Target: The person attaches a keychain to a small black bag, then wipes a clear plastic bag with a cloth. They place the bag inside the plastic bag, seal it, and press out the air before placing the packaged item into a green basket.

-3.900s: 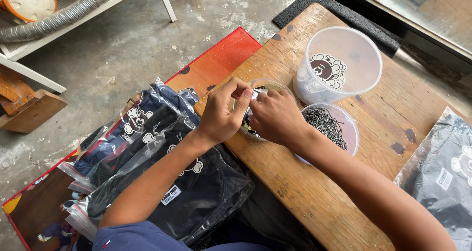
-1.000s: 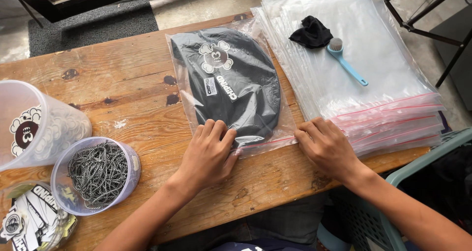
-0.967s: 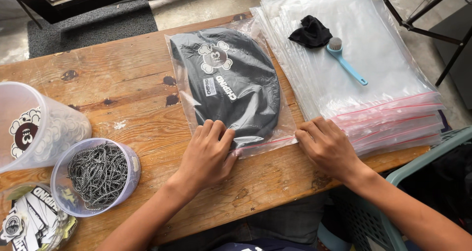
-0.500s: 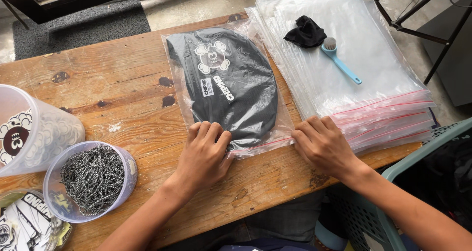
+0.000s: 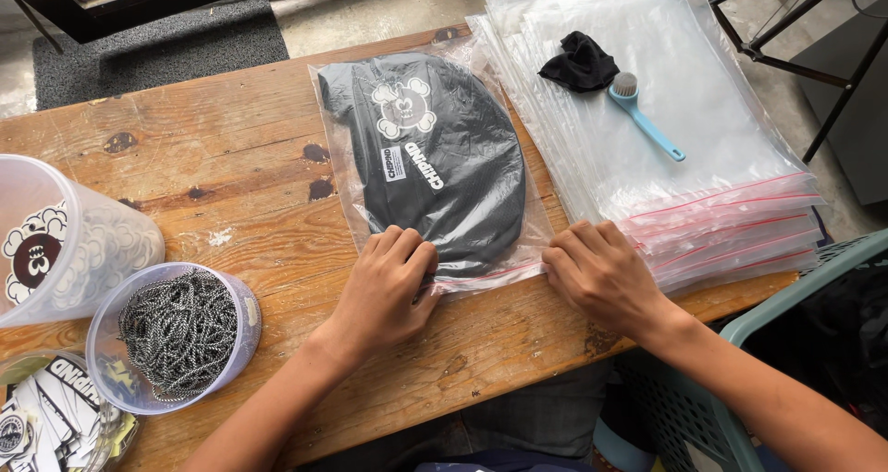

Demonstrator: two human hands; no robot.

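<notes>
Since a moment ago both hands have drawn a little closer together along the near edge of the clear zip bag (image 5: 435, 171), the right one sliding leftward off the neighbouring pile, while the bag itself has stayed put. That bag lies flat in the middle of the wooden table (image 5: 222, 167), its red-striped closure toward the table's near edge, with a folded black garment (image 5: 453, 176) inside showing a white cartoon print.

The left hand (image 5: 388, 287) lies palm down on the bag's near left corner, fingers together and curled slightly, pressing on the closure strip; the forearm runs back toward the table's near edge. The right hand (image 5: 601, 273) rests palm down at the bag's near right corner, fingers together and bent, their tips on the end of the closure strip, just beside the stack of empty zip bags (image 5: 731, 148) that fills the right end of the table. Neither hand is lifting anything.

On that stack, toward the far edge, lie a crumpled black cloth (image 5: 578, 62) and a light blue brush (image 5: 645, 113). At the table's left end stand a tub of black-and-white cords (image 5: 178, 331), a tall translucent tub (image 5: 65, 241) and, in the near left corner, a tub of stickers (image 5: 55, 412).
</notes>
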